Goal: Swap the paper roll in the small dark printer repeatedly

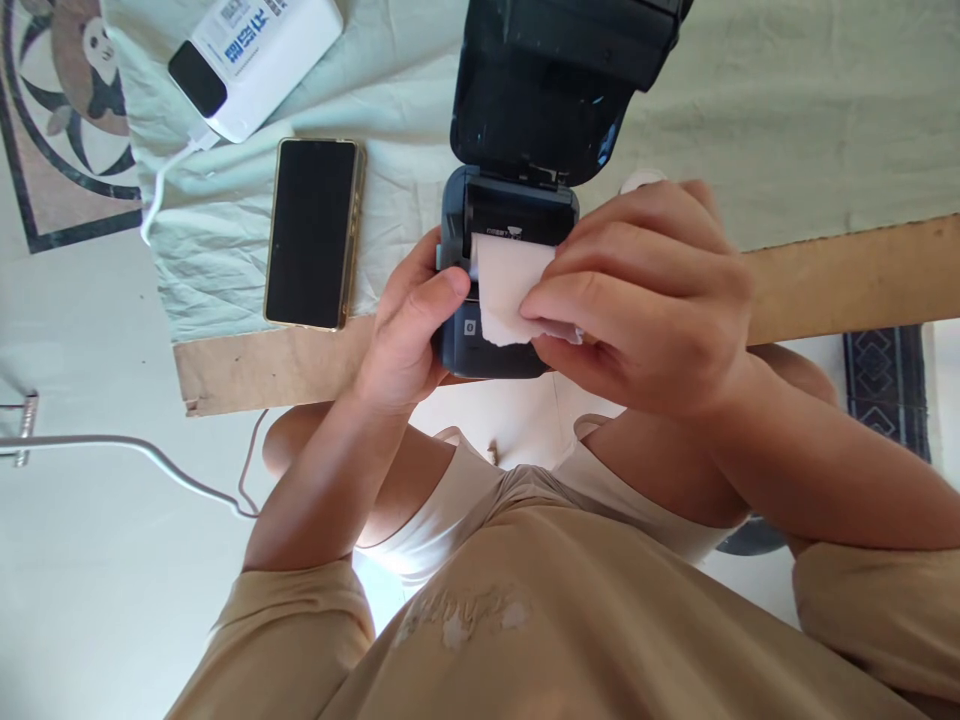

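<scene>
A dark portable label printer with its black lid swung up stands at the table's near edge. My left hand grips the printer's left side, its thumb on the front rim. Between the thumb and fingers of my right hand is the end of a strip of white paper. The strip comes out of the printer's compartment and hangs over the front. Whatever roll lies inside is mostly hidden by the paper and my fingers. Behind my right knuckles a small white round thing shows in part.
A smartphone with a dark screen lies left of the printer. Beyond it is a white power bank with a cable plugged in. Pale green cloth covers the table, whose bare wooden edge runs above my legs.
</scene>
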Motion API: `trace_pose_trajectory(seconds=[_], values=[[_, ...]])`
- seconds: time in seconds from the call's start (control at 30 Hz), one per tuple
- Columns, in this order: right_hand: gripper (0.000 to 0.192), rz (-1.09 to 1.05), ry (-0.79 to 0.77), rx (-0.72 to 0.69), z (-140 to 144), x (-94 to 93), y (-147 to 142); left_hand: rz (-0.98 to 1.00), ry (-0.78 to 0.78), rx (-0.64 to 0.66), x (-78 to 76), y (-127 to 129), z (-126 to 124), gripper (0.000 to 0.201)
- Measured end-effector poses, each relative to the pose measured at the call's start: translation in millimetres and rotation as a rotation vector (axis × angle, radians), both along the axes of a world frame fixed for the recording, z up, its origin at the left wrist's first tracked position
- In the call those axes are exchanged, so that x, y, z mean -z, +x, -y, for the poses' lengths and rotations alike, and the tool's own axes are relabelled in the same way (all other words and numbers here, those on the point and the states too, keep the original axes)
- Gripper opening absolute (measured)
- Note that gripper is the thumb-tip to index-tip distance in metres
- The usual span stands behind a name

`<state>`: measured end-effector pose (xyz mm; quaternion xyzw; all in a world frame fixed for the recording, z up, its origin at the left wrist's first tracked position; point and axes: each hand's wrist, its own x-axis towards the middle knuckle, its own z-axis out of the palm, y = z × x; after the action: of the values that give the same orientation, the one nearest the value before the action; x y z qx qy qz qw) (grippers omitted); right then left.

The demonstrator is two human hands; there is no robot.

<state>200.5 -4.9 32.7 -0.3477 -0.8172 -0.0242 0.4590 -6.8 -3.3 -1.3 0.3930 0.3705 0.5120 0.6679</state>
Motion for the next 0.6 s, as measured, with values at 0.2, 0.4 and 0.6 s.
trace_pose_trajectory(seconds=[0.2, 0.4, 0.6], values=[[0.015, 0.1, -0.105, -0.119, 12, -0.8, 0, -0.008, 0.017, 0.046, -2.8, -5, 2, 0.029], [0.015, 0.008, -0.115, -0.133, -2, -11.6, 27, -0.037, 0.062, 0.03, 4.1, -10, 0, 0.035], [0.04, -0.168, -0.487, 0.047, -12, -22.3, 44, -0.087, 0.059, 0.037, 4.5, -11, -1, 0.044]])
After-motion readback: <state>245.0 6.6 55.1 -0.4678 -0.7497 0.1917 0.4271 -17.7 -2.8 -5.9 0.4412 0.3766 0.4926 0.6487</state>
